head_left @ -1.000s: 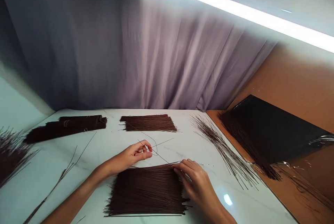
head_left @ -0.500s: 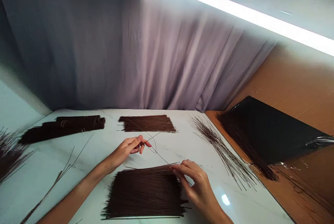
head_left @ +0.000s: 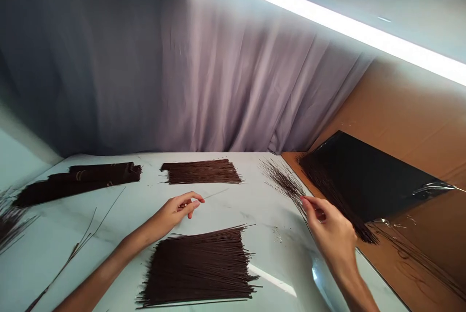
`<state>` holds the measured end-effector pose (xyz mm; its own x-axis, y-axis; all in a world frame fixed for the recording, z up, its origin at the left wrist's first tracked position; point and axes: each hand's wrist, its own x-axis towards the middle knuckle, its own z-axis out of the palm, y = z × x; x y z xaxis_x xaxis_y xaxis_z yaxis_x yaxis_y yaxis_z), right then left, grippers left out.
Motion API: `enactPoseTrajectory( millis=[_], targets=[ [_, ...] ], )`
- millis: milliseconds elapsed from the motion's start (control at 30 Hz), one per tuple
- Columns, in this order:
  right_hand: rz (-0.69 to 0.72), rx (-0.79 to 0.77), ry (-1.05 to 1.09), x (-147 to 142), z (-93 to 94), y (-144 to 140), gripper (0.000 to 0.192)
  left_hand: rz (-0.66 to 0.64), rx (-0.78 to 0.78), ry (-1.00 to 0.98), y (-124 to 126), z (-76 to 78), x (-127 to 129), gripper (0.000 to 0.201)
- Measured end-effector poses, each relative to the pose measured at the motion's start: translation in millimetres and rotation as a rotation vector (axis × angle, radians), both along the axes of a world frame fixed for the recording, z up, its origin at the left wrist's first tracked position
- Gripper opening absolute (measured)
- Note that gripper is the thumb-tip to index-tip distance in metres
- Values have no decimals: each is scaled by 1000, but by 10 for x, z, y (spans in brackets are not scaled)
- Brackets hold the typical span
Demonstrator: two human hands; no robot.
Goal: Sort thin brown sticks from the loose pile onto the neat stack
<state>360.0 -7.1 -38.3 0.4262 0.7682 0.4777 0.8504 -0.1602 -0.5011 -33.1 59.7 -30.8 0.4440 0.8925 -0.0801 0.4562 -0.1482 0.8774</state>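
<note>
My left hand (head_left: 185, 206) is raised over the middle of the white table, thumb and fingers pinched. A thin stick (head_left: 216, 193), faint and blurred, extends from its fingertips toward the right. My right hand (head_left: 329, 222) is closed at the fingertips over a loose, fanned bundle of thin brown sticks (head_left: 286, 181). It pinches at the sticks; how many it grips is hidden. Nearest me, below my left hand, lies a dense flat layer of dark brown incense-like sticks (head_left: 198, 268), laid side by side with uneven ends.
A smaller flat stack (head_left: 204, 171) lies farther back, with dark tied bundles (head_left: 98, 176) to its left. Loose sticks (head_left: 74, 251) lie at the left. A black sheet (head_left: 367, 176) and more sticks rest on the brown surface at right. A curtain (head_left: 218, 84) hangs behind.
My right hand has left the right end of the near layer and moved right to the loose bundle. The bent strand between my hands is gone from there. My left hand stays nearly in place.
</note>
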Motion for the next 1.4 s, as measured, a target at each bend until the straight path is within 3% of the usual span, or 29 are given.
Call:
enactPoseTrajectory(
  millis=[67, 167, 333, 533, 633, 733, 800, 900, 1100, 1400],
  targets=[
    [-103, -118, -93, 169, -10, 11, 40, -25, -10, 40, -15, -23, 12, 45],
    [-132, -228, -178, 276, -37, 22, 41, -59, 15, 112, -31, -49, 18, 41],
    [-144, -191, -307, 341, -141, 37, 41, -120, 91, 145, -75, -45, 41, 33],
    [-87, -112, -396, 397, -305, 97, 37, -215, 51, 144, -166, 2, 87, 30],
    [21, -28, -405, 160, -344, 169, 36, -219, 47, 132, -186, -6, 98, 28],
    [276, 7, -402, -298, -378, 333, 26, -221, 61, 139, -178, -30, 98, 26],
    [447, -1, -405, -650, -392, 531, 19, -228, 66, 143, -157, -44, 82, 26],
    [588, -15, -414, -1122, -388, 956, 14, -235, 75, 158, -113, -31, 23, 27],
    [696, -62, -455, -1626, -399, 1696, 30, -208, 118, 172, -93, 112, -94, 27],
    [684, -117, -566, -1712, -476, 1771, 32, -231, 106, 153, -83, -21, -54, 22]
  ],
)
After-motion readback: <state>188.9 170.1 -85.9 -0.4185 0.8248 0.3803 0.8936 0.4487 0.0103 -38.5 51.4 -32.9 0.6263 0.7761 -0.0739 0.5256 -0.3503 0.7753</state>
